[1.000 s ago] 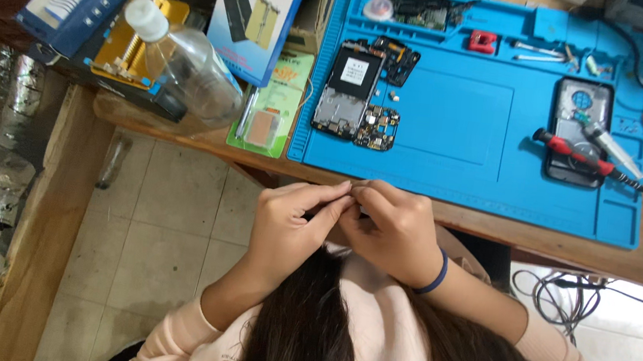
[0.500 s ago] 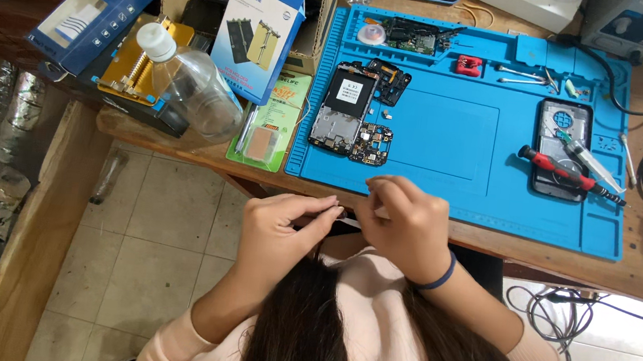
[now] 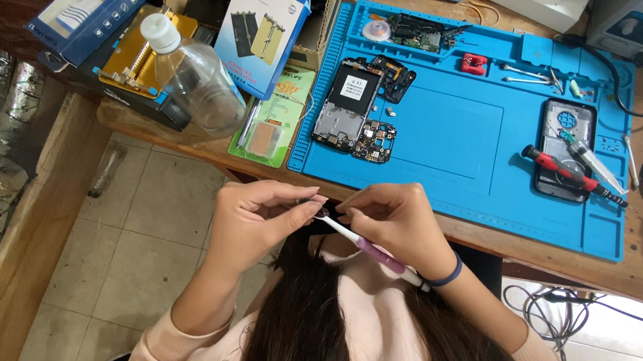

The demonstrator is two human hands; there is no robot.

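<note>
Blue work mat covers the wooden bench. Right hand grips a white-and-purple brush; left hand pinches 1 small part at its bristles.

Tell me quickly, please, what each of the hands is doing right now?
Left hand: closed, fingertips pinching something tiny; what it is cannot be told.
Right hand: closed on a toothbrush, its head at the left fingertips.

- We see the left hand raised before the chest, fingers curled, thumb and forefinger pinched together at their tips.
- The right hand meets it fingertip to fingertip, knuckles up, seemingly in a closed grip.
- Both forearms angle up from the body.
</note>
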